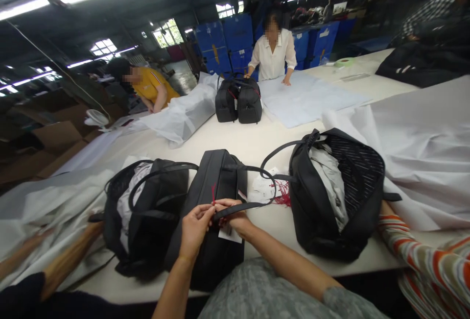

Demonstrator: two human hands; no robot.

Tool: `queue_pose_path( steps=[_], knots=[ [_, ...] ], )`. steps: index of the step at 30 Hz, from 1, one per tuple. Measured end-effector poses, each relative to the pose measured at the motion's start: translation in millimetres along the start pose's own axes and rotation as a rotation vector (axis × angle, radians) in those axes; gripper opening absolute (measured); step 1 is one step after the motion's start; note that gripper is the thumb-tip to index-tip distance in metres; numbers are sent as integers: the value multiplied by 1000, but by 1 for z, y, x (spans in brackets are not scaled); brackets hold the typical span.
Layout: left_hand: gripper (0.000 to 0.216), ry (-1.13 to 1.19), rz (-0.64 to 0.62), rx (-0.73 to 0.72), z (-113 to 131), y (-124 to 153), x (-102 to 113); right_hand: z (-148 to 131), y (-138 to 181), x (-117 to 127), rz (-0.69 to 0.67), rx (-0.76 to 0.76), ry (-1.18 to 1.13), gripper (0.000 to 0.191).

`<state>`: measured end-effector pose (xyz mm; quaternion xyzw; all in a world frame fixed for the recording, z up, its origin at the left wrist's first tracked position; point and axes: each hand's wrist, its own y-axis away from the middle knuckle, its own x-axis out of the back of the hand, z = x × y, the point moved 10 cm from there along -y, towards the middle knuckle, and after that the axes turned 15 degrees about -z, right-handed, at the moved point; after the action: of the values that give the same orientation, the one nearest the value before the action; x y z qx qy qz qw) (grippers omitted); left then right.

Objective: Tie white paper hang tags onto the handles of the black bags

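Your two hands meet over the middle black bag (215, 211), which lies on the white table (253, 145) right in front of you. Your left hand (194, 226) is pinched nearly closed, fingertips drawn together on a thin red string (213, 194) at the bag's top. Your right hand (235, 216) is curled around the bag's dark strap (253, 205), and a white tag (229, 233) shows just beneath its fingers, touching the bag. Whether that hand also grips the tag, you cannot tell.

Just to the left of this bag sits a second black bag (147, 216), open, with pale stuffing paper (127, 201) showing inside. To the right stands a third open bag (338, 196) with a striped lining and grey paper within. Between the middle bag and the right one lie loose white tags (264, 186) with a red tassel (282, 194).

A co-worker's striped sleeve (426, 255) rests behind the right bag, and another person's forearm (69, 257) reaches in at the lower left. Farther up the table a pair of black bags (238, 101) stand together, with a person in a white shirt (272, 54) and a person in a yellow top (152, 86) working beyond them.
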<state>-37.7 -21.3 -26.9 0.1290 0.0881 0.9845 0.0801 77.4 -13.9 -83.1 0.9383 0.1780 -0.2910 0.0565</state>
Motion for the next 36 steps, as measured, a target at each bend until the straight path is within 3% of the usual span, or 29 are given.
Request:
queue_pose_path(
  steps=[11,23,36],
  knots=[
    [57,144,-90,78,-10,-8,1,-7,8,-10,-40,-9,105,60],
    [39,85,-209,15,-1,-12,-6,-12,7,-15,-108,11,122,63],
    [44,-15,-401,107,-5,-16,-16,0,0,-10,-240,-96,87,54]
  ],
)
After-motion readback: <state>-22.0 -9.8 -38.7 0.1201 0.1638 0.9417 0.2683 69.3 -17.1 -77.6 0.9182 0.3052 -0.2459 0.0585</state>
